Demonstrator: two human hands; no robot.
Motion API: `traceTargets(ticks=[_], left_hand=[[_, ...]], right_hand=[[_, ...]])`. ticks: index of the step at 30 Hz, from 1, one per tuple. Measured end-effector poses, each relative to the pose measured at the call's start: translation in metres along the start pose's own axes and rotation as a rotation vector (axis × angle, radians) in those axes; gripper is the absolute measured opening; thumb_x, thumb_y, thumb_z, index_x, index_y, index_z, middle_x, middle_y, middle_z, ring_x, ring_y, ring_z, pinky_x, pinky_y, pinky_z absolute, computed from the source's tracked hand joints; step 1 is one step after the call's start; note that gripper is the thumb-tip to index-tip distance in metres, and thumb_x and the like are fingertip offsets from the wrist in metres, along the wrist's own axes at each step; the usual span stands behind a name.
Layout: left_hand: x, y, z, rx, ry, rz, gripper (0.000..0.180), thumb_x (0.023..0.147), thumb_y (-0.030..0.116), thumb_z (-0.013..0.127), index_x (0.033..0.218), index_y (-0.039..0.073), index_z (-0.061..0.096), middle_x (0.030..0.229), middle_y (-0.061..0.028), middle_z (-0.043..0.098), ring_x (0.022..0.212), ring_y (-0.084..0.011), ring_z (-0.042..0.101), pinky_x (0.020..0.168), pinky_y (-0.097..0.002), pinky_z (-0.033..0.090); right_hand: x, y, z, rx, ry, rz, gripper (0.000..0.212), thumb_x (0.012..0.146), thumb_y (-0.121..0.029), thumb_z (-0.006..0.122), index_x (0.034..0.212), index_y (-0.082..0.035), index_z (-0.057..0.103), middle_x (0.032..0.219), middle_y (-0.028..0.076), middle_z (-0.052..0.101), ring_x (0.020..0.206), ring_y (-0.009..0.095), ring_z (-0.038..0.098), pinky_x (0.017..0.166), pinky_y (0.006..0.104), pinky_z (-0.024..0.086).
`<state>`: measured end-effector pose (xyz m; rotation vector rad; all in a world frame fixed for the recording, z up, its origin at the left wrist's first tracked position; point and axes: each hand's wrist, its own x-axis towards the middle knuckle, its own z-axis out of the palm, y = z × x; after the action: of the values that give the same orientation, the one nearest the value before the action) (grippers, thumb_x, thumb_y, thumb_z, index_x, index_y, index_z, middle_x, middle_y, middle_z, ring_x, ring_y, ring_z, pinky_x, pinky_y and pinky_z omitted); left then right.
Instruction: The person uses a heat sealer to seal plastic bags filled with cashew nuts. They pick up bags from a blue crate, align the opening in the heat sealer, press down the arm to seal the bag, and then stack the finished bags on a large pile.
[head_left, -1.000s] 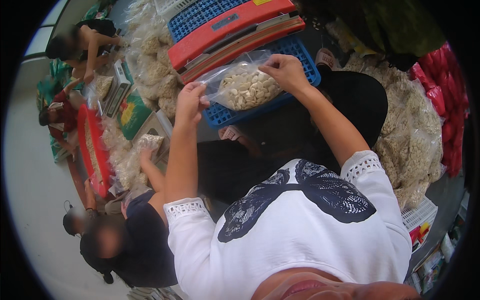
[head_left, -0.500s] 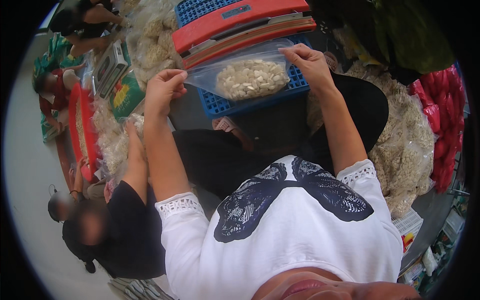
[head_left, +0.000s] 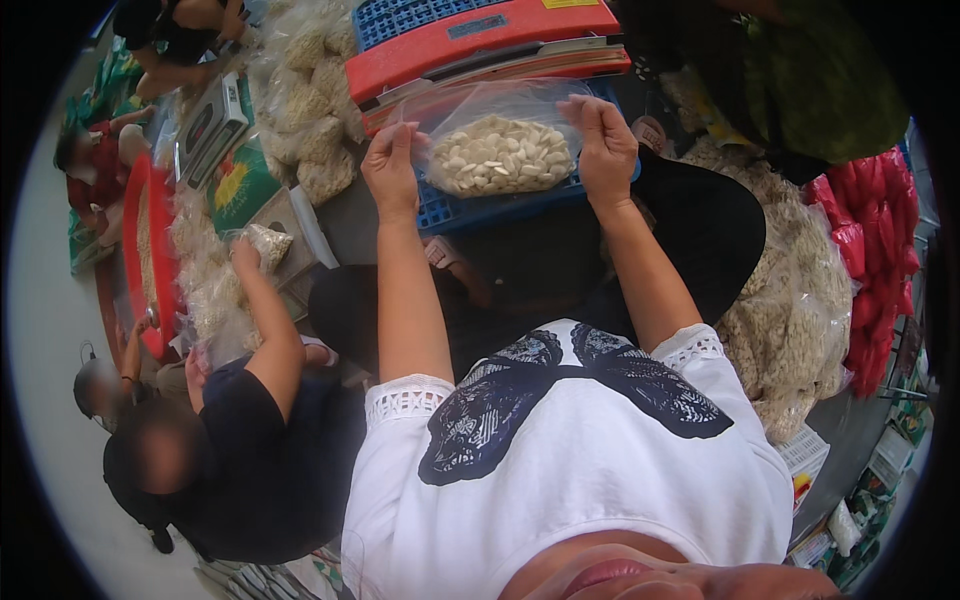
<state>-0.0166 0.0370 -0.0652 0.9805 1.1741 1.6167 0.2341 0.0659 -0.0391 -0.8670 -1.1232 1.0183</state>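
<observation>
A clear plastic bag of pale, flat seeds that look like pumpkin seeds (head_left: 500,157) hangs between my two hands. My left hand (head_left: 393,172) pinches its left upper corner, fingers closed. At the opposite corner, my right hand (head_left: 607,155) is closed on the plastic. The seeds gather in the bag's lower part. Just beyond is a red bag sealer (head_left: 480,52), lying across a blue plastic crate (head_left: 440,212). The bag's upper film lies in front of the sealer's near edge; whether they touch I cannot tell.
Left of me, a co-worker in black (head_left: 280,400) holds a small seed bag (head_left: 268,246). Beyond them stand a red basin (head_left: 135,250) and a scale (head_left: 210,130). Large seed bags (head_left: 790,300) pile up on the right, beside red packages (head_left: 885,250). Someone in dark green stands at the upper right.
My left hand has come right, closer to my right hand, and the bag's stretched upper edge has gone slack. The co-worker's hand has lifted a small seed bag.
</observation>
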Motion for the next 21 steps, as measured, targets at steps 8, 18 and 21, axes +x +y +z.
traceTargets(ticks=[8, 18, 21], left_hand=[[-0.007, 0.024, 0.059, 0.19, 0.489, 0.344, 0.022, 0.093, 0.024, 0.059, 0.086, 0.003, 0.06, 0.062, -0.0008, 0.054, 0.046, -0.0063, 0.046, 0.039, -0.0213, 0.034], [0.065, -0.058, 0.047, 0.229, 0.81, -0.111, 0.024, 0.087, 0.02, 0.064, 0.078, -0.002, 0.061, 0.053, -0.0053, 0.053, 0.038, -0.013, 0.045, 0.035, -0.0292, 0.034], [0.069, -0.067, 0.035, 0.515, 0.821, -0.12, 0.024, 0.084, 0.016, 0.064, 0.08, -0.007, 0.057, 0.066, -0.0129, 0.061, 0.051, -0.0187, 0.058, 0.046, -0.0304, 0.044]], right_hand=[[0.022, -0.026, 0.004, -0.156, 0.144, -0.234, 0.014, 0.096, -0.012, 0.05, 0.095, -0.003, 0.062, 0.066, 0.0, 0.056, 0.057, 0.005, 0.049, 0.052, 0.0196, 0.041], [0.082, 0.111, 0.005, -0.302, 0.484, 0.424, 0.026, 0.079, -0.024, 0.068, 0.08, 0.002, 0.069, 0.069, 0.008, 0.067, 0.062, 0.017, 0.062, 0.064, 0.0297, 0.048], [0.089, 0.112, 0.01, -0.523, 0.441, 0.33, 0.028, 0.073, -0.028, 0.071, 0.076, 0.001, 0.069, 0.072, 0.013, 0.068, 0.07, 0.024, 0.066, 0.07, 0.0326, 0.05]])
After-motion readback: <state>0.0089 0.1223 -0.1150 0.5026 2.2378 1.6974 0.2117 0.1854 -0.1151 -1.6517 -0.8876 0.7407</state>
